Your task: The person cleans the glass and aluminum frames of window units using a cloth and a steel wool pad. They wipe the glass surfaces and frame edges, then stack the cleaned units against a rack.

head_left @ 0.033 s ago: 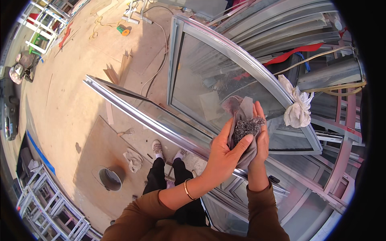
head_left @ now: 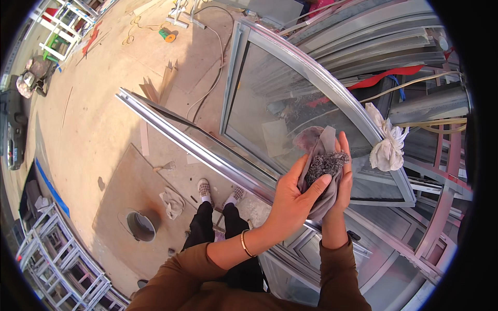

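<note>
Steel wool (head_left: 326, 165), a dark grey wad, sits bundled in a grey cloth (head_left: 317, 150) between our two hands. Our left hand (head_left: 293, 199) curls around the cloth from the near side, thumb pressing the wad. Our right hand (head_left: 343, 176) cups it from behind, fingers closed on the cloth. Just beyond both hands stands a glass window frame (head_left: 311, 72); a white rag (head_left: 386, 147) hangs right of them.

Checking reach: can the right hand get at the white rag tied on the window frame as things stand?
Probably yes. The white rag hangs just beside the right hand with nothing between, but that hand is holding a grey cloth with steel wool, so it isn't free.
</note>
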Available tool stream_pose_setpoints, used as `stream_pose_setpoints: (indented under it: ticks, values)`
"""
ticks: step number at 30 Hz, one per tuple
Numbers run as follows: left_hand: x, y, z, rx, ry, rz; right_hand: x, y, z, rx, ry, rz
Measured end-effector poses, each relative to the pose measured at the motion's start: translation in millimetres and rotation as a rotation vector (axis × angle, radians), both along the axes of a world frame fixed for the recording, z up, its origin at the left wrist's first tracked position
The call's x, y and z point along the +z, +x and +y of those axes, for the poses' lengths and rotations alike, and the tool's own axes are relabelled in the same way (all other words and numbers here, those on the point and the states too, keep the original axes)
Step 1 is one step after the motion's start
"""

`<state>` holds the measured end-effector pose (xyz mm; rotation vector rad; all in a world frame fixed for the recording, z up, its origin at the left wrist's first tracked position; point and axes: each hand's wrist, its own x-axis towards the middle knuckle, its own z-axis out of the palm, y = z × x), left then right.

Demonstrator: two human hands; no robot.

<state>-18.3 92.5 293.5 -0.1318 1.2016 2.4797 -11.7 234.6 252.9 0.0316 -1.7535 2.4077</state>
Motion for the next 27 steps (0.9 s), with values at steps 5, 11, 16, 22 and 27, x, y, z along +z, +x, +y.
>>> stream_pose_setpoints:
  ticks: [5, 11, 16, 22, 27]
  values:
    - [32.4, 11.1, -83.8, 0.243, 0.089, 0.047, -6.1, -11.3, -0.8, 0.228, 0.219, -0.356]
    - [-34.7, 31.8, -241.4, 0.935, -0.572, 0.116, -2.1, -24.9, 1.4, 0.737, 0.793, -0.261]
    - [-175.3, -2.4, -252.8, 0.955, -0.601, -0.180, -1.3, -36.9, 2.8, 0.682, 1.021, -0.330]
    - [-220.0, -90.5, -167.6, 1.034, -0.908, 0.015, -8.4, -29.4, 0.4, 0.669, 1.071, -0.330]
    - [-170.9, 19.2, -50.0, 0.773, -0.670, 0.178, -12.9, -32.4, -2.5, 0.651, 1.030, -0.292]
